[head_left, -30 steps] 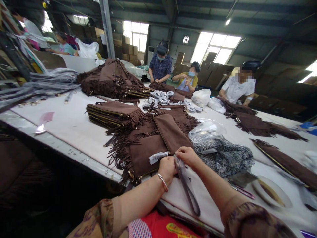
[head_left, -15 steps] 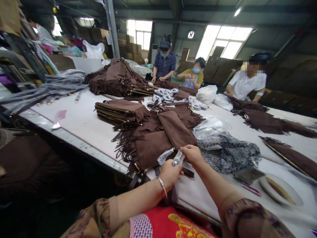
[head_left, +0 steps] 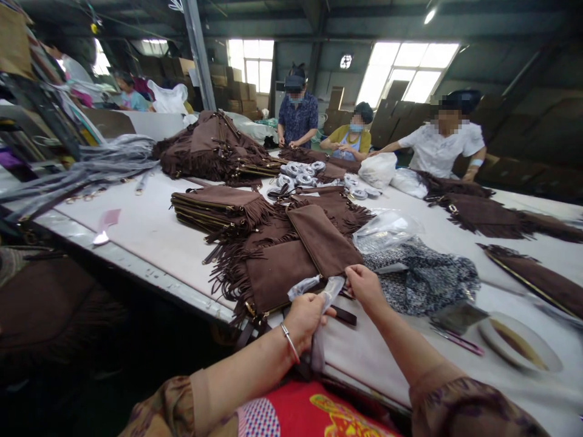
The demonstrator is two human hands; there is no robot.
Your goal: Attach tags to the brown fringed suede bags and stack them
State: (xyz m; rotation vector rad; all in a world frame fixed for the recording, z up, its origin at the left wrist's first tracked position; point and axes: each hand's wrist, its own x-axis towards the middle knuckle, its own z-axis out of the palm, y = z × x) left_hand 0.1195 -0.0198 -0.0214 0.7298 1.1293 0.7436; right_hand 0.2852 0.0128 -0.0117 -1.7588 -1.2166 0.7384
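The left hand (head_left: 306, 317) curls closed around a plastic-wrapped strap (head_left: 334, 289), seemingly to steady it beside the brown pouch (head_left: 323, 240) atop others on the table (head_left: 371, 355), while the right hand (head_left: 368, 287) has pinched fingertips near the pouch's corner, any grip unclear.

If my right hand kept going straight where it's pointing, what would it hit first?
Most likely the near end of the top brown pouch, just past the fingertips of your right hand. Whether they already touch it is unclear from this view.
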